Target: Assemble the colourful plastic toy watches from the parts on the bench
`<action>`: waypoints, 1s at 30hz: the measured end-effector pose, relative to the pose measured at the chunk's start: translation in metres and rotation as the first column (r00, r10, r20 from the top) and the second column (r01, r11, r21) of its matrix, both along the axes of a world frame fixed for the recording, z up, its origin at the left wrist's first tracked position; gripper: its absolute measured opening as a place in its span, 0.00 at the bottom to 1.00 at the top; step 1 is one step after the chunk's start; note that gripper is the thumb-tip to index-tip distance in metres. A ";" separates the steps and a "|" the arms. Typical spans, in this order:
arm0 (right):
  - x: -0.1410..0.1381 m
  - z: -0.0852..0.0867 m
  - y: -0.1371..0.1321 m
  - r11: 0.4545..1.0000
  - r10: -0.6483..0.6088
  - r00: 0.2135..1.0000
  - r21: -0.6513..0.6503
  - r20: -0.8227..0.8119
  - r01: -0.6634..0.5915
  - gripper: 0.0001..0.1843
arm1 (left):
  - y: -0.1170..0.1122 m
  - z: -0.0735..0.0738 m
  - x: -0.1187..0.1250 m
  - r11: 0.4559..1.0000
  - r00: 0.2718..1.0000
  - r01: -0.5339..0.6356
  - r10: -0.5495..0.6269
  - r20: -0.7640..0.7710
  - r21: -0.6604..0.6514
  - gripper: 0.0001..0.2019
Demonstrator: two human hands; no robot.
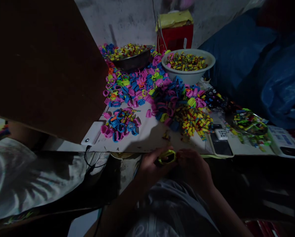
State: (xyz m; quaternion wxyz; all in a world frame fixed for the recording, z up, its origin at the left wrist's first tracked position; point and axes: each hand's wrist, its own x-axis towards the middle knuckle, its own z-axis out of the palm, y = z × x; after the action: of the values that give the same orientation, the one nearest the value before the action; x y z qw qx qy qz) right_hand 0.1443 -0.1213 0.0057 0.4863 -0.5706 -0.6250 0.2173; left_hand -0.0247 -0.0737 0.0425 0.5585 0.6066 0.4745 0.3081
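Note:
My left hand (153, 163) is closed around a yellow-green plastic toy watch (167, 157), its loop facing up just off the table's front edge. My right hand (195, 166) has its fingers curled together against the right end of that watch. Shadow hides the exact grip of the right fingertips. Beyond my hands on the white table (147, 130) lies a heap of small yellow and red wrapped pieces (195, 121). A small pile of pink and blue toy watches (121, 126) sits to its left, and a larger heap of toy watches (137, 84) spreads behind.
A metal bowl (132, 61) and a pale basin (189, 75) hold more small pieces at the back. A phone (220, 143) and a white power bank (92, 133) lie near the front edge. A large brown box (45, 65) blocks the left. People sit on both sides.

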 end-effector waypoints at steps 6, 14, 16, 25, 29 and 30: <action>-0.002 0.006 -0.001 0.996 -0.010 0.999 0.088 0.045 0.006 0.03 | -0.001 0.003 0.000 1.000 0.998 -0.007 0.008 -0.058 0.015 0.23; 0.007 0.022 0.000 0.976 0.188 0.923 0.037 0.336 -0.213 0.08 | 0.007 0.000 -0.006 1.000 0.995 -0.005 0.002 -0.096 -0.027 0.25; 0.009 0.023 0.000 0.971 0.205 0.880 0.026 0.428 -0.239 0.04 | 0.007 -0.003 -0.007 0.995 0.997 0.014 -0.021 -0.073 -0.097 0.25; 0.004 0.002 -0.001 0.970 0.139 0.796 0.081 0.589 -0.229 0.11 | 0.011 -0.021 -0.001 0.947 0.994 0.113 -0.109 0.032 -0.301 0.24; 0.025 -0.018 0.017 0.999 0.022 0.790 -0.035 0.613 0.000 0.19 | 0.035 -0.018 -0.015 0.994 0.977 -0.073 0.089 -0.196 0.083 0.20; 0.033 -0.026 0.022 0.994 -0.025 0.764 -0.066 0.645 0.088 0.24 | 0.046 -0.018 -0.023 0.970 0.951 -0.141 0.188 -0.245 0.197 0.20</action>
State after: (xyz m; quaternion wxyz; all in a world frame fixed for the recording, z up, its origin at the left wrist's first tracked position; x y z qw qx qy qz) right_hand 0.1774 -0.0996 -0.0201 0.2227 -0.6508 -0.7255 0.0227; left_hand -0.0475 -0.0281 0.0248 0.4071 0.6473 0.5638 0.3121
